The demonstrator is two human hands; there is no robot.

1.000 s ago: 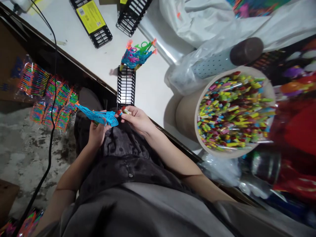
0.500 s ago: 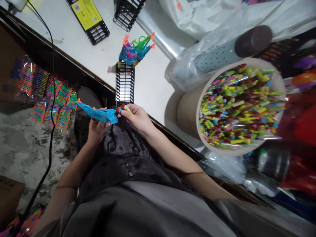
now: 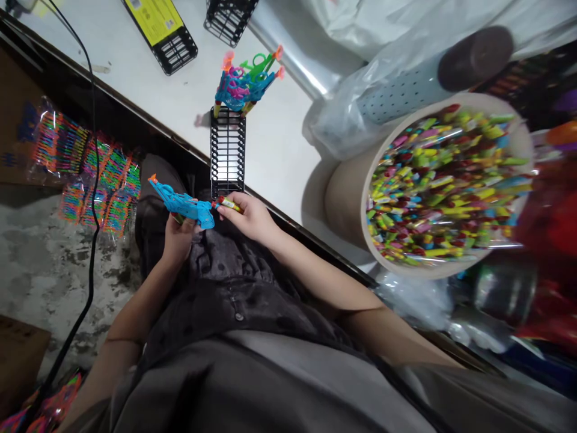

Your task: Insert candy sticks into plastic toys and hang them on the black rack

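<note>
My left hand [image 3: 178, 237] is closed around a blue plastic toy gun [image 3: 188, 208] above my lap, its orange tip pointing up and to the left. My right hand [image 3: 251, 218] pinches a small yellow-and-red tube [image 3: 231, 205] in a printed wrapper, with its red end right by the back of the toy gun. I cannot tell whether the two touch. Just beyond my hands, a black wire-like rack [image 3: 228, 150] reaches the table edge. More blue, pink and green toy guns [image 3: 238, 87] with orange suction tips stand at its far end.
To the right, a large beige bucket [image 3: 345, 195] holds many wrapped tubes [image 3: 442, 192]. Behind it lies a plastic-wrapped cylinder [image 3: 396, 99]. More black racks [image 3: 178, 51] lie at the back. Left, a black cable [image 3: 93, 240] hangs before packed colourful bundles [image 3: 110, 168].
The toy gun has turned slightly in my left hand, its orange tip now further right. The tube in my right hand stays close to its back end. The view has shifted a little.
</note>
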